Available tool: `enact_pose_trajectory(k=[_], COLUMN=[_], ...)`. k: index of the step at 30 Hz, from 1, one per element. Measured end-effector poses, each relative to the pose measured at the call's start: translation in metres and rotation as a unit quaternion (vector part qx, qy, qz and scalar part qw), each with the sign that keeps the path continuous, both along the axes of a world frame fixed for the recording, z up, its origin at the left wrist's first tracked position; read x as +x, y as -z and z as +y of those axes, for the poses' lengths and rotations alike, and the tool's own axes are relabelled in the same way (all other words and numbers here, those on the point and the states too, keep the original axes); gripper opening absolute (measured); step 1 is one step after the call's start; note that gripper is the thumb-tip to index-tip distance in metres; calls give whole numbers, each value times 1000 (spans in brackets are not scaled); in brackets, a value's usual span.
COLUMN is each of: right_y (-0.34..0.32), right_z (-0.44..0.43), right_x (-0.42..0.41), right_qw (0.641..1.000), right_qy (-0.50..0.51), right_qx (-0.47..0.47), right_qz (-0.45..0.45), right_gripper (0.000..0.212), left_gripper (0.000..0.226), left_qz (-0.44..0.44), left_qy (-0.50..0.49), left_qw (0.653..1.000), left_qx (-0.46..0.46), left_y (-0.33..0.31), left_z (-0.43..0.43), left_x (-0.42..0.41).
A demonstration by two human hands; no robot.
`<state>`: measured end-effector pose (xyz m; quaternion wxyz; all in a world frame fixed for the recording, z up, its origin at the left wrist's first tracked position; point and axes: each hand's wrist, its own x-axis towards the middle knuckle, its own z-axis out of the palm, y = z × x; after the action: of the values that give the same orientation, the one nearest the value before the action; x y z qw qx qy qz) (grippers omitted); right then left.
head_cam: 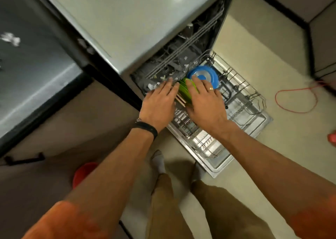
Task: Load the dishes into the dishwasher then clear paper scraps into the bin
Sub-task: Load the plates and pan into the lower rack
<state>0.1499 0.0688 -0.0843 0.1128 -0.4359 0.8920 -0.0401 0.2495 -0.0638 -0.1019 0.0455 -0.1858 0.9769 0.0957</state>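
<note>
1. You're standing on a pale cream floor [272,60], looking straight down. The open dishwasher [181,53] sits at centre frame, tucked under a grey worktop [127,20] that fills the upper middle.
2. A darker counter [36,66] runs down the left side. White paper scraps [11,39] lie on it at the upper left, blurred.
3. The lower rack [241,86] is out over the dropped door [216,169], right of centre. Its right part is bare wire.
4. Green plates [185,91] stand on edge in the rack at dead centre. A blue bowl [203,75] sits just above them in the frame.
5. Your left hand [160,100] is flat, fingers straight and together, against the left side of the green plates. It grips nothing. A black wristband [147,128] circles that wrist.
6. Your right hand [205,100] is flat too, fingers straight and laid over the plates' right rims. There's a ring [211,88] on one finger. The thumb is out of sight.
7. White bits [154,85] cling to the dishwasher's front lip, just above your left fingertips.
8. A red bucket [83,173] sits at lower left, partly behind your left forearm.
9. An orange cord [296,100] loops on the floor at right, well apart from the rack.
10. Both hands cover the slots the plates stand in, so how they are seated cannot be told.
</note>
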Motion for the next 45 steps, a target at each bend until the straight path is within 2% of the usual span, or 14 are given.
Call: enact_pose_trajectory(k=[6, 11, 18, 23, 32, 41, 45], right_y=[-117, -172, -203, -205, -206, -195, -184], right_z=[17, 5, -58, -111, -198, -287, -337], right_x=[26, 69, 153, 240, 415, 538, 587], right_qw=[997, 984, 946, 914, 850, 758, 713], right_qy=[-49, -137, -261, -341, -478, -615, -672], right_qx=[-58, -114, -191, -221, -222, -212, -196], right_qz=[13, -1, 5, 12, -12, -45, -51], right_gripper=[66, 59, 59, 59, 60, 58, 55], left_gripper=[53, 57, 60, 63, 57, 62, 58], left_qz=[82, 149, 193, 196, 169, 188, 198], left_qy=[-94, -201, -328, -420, -579, -707, -760], left_qw=[992, 967, 922, 884, 794, 680, 618], left_qx=[-17, -41, -66, -64, -74, -57, -41], left_y=[-117, -170, -203, -211, -219, -207, -201], left_z=[32, 33, 4, -18, -41, -68, -88], left_x=[51, 102, 210, 319, 497, 595, 624])
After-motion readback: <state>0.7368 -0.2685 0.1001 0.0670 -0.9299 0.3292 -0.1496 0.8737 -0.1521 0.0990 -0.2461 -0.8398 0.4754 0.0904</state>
